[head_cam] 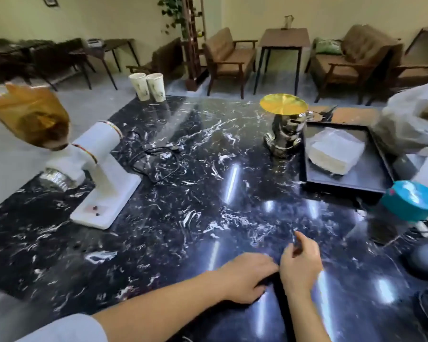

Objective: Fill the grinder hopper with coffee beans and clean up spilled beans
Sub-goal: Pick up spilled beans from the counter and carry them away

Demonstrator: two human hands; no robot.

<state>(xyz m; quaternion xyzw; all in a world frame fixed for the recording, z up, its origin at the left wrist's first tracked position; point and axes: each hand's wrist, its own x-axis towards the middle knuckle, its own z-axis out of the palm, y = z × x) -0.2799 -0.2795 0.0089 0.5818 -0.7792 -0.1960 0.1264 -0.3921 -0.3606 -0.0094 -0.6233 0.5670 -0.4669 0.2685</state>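
Note:
A white coffee grinder [101,166] stands at the left of the black marble counter [183,193]. Its amber hopper [32,114] holds dark beans at the bottom. Two or three stray beans [96,208] lie on the grinder's white base plate. My left hand [247,277] rests palm down on the counter near the front edge, fingers together. Right beside it, almost touching, my right hand [299,262] hovers with its fingers curled and the thumb and forefinger pinched. The frame is too blurred to tell whether a bean sits between them.
A black cable [158,159] lies coiled beside the grinder. Two paper cups [148,86] stand at the far edge. A chrome figure with a gold dish [283,124], a black tray [371,178] holding a wrapped white block, a teal-lidded jar [410,201] and plastic bags crowd the right.

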